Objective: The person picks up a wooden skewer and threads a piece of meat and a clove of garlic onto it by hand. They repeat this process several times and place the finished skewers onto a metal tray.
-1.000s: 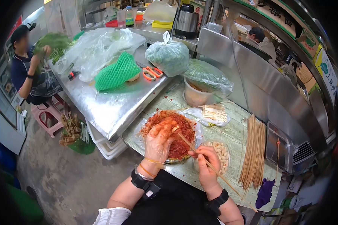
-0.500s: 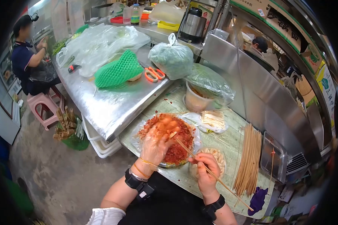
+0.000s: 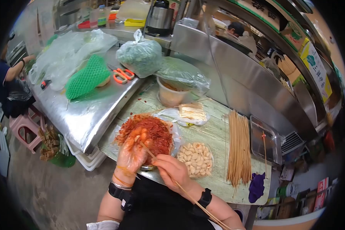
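My left hand [image 3: 132,153], in a clear plastic glove stained red, is closed in a pinch over a bowl of chopped red chilli paste [image 3: 157,132]. Between its fingertips sits a small pale piece [image 3: 137,138], its kind hard to make out. The tip of a bamboo skewer [image 3: 148,150] meets that piece. My bare right hand [image 3: 174,172] grips the skewer, whose long end runs down past my wrist; a second stick seems to lie alongside. Just beyond my right hand is a clear container of peeled garlic cloves [image 3: 195,159].
A bundle of bamboo skewers [image 3: 239,149] lies right, before a metal tray [image 3: 266,140] and a purple cloth [image 3: 257,188]. Pale strips [image 3: 192,112] rest on plastic. Behind stands a covered tub [image 3: 171,94]. Scissors [image 3: 123,75] lie on the steel table [image 3: 92,115]; a person [image 3: 13,84] sits left.
The view has swung right, so things sit further left. My right hand has come closer to my left, uncovering the garlic container. The skewer tip is now at my left fingertips.
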### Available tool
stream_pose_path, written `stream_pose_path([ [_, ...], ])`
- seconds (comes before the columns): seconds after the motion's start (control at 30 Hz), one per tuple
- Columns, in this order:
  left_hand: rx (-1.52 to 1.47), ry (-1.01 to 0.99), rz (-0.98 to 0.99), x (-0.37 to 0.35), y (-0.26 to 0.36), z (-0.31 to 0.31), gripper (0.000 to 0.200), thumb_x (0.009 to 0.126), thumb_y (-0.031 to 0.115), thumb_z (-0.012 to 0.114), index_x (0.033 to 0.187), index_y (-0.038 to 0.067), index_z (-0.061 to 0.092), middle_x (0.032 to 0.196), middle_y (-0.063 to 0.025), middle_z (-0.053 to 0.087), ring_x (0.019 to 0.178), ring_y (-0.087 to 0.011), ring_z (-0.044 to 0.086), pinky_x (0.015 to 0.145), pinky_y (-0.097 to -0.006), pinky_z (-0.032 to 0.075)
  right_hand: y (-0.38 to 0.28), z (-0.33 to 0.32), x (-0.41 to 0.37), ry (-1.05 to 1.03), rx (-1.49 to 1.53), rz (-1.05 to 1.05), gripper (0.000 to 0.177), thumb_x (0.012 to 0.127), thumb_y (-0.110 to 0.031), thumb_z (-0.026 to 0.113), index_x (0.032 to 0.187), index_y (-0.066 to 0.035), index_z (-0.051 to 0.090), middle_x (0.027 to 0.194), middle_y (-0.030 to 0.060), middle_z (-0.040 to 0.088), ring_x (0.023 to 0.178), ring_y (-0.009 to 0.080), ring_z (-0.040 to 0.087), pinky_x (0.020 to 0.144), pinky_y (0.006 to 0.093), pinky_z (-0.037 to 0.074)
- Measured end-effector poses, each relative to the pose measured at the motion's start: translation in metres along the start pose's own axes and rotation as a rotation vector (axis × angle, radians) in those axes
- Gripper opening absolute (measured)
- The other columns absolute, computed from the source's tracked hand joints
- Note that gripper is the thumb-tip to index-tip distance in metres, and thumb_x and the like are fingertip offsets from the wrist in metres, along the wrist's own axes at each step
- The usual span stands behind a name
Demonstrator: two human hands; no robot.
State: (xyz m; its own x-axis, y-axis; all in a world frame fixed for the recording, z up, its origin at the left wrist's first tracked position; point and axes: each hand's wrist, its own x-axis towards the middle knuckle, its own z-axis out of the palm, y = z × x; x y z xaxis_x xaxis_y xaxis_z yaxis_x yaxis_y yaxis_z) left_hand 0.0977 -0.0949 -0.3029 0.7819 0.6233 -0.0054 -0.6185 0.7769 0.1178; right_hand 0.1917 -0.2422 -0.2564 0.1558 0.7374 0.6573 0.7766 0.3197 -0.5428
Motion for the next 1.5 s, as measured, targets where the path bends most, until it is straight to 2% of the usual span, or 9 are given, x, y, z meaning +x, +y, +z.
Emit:
stream_pose_path([
  [0.3,-0.037,-0.004,-0.021,0.011,0.007,-0.022,0.029,0.096,0.013,0.047,0.119,-0.004,0.053,0.115,-0.0158,0.059,0.103,-0.0280,0.059,0.090,-0.0372,0.052,-0.017,-0.043,0.007,-0.237,0.232,0.380,0.021,0.085,-0.006,0.062,0.105,0.001,0.061,0.094,0.0126,0.065,0.077,0.0201,0.066,0.067,0.0281,0.052],
  [0.37,-0.014,0.009,-0.019,0.013,0.009,-0.016,0.029,0.096,0.014,0.047,0.118,-0.005,0.053,0.114,-0.0165,0.059,0.101,-0.0276,0.059,0.089,-0.0380,0.053,-0.026,-0.064,0.010,-0.101,0.895,1.098,0.020,0.088,-0.005,0.060,0.106,0.002,0.061,0.092,0.0074,0.064,0.071,0.0102,0.063,0.063,0.0237,0.051],
  [0.57,0.151,0.057,-0.008,0.015,0.000,-0.015,0.032,0.097,0.015,0.045,0.119,-0.007,0.051,0.112,-0.0176,0.059,0.100,-0.0268,0.060,0.086,-0.0383,0.054,-0.025,-0.074,-0.012,-0.489,0.395,1.001,0.012,0.085,-0.006,0.064,0.095,0.001,0.063,0.074,-0.0007,0.061,0.062,0.0029,0.053,0.056,0.0171,0.043],
  [0.73,0.268,0.076,0.021,0.007,-0.007,-0.012,0.027,0.095,0.013,0.049,0.114,-0.006,0.054,0.110,-0.0170,0.060,0.101,-0.0257,0.060,0.086,-0.0390,0.054,-0.019,-0.066,-0.037,-0.382,0.233,0.913,0.009,0.085,-0.009,0.064,0.088,0.000,0.063,0.071,0.0003,0.062,0.062,0.0076,0.056,0.055,0.0242,0.045],
  [0.83,0.278,0.021,0.009,0.005,-0.009,-0.011,0.027,0.095,0.013,0.049,0.114,-0.006,0.054,0.110,-0.0171,0.060,0.101,-0.0254,0.060,0.085,-0.0385,0.054,-0.020,-0.064,-0.043,-0.348,-0.210,0.430,0.008,0.085,-0.009,0.065,0.086,-0.001,0.063,0.073,0.0023,0.062,0.062,0.0100,0.056,0.055,0.0278,0.045],
  [0.93,0.268,0.032,0.016,0.006,-0.008,-0.012,0.028,0.095,0.014,0.050,0.114,-0.006,0.054,0.110,-0.0172,0.060,0.102,-0.0261,0.060,0.086,-0.0391,0.053,-0.022,-0.061,-0.051,-0.285,-0.210,0.540,0.007,0.085,-0.009,0.064,0.084,-0.002,0.063,0.074,0.0010,0.060,0.062,0.0079,0.055,0.055,0.0252,0.044],
  [1.0,0.247,0.031,0.020,0.006,-0.011,-0.013,0.028,0.094,0.014,0.051,0.114,-0.006,0.055,0.110,-0.0173,0.060,0.101,-0.0263,0.061,0.086,-0.0394,0.053,-0.011,-0.053,-0.066,-0.132,0.282,0.916,0.006,0.085,-0.008,0.065,0.086,-0.002,0.063,0.073,-0.0007,0.058,0.061,0.0054,0.052,0.054,0.0212,0.041],
  [1.1,0.250,-0.017,-0.032,0.003,-0.013,-0.016,0.029,0.094,0.015,0.051,0.113,-0.007,0.055,0.108,-0.0171,0.061,0.099,-0.0267,0.062,0.086,-0.0408,0.054,-0.007,-0.039,-0.064,-0.048,0.470,1.036,0.008,0.083,-0.007,0.067,0.088,-0.002,0.063,0.071,-0.0025,0.056,0.059,0.0030,0.049,0.053,0.0181,0.039],
  [1.5,0.215,0.032,-0.059,0.006,-0.009,-0.012,0.030,0.094,0.013,0.051,0.115,-0.008,0.053,0.107,-0.0185,0.061,0.099,-0.0276,0.062,0.086,-0.0431,0.054,-0.009,-0.051,-0.058,-0.249,0.326,1.024,0.010,0.079,-0.008,0.071,0.077,0.000,0.065,0.070,-0.0018,0.056,0.058,0.0046,0.047,0.052,0.0198,0.036],
])
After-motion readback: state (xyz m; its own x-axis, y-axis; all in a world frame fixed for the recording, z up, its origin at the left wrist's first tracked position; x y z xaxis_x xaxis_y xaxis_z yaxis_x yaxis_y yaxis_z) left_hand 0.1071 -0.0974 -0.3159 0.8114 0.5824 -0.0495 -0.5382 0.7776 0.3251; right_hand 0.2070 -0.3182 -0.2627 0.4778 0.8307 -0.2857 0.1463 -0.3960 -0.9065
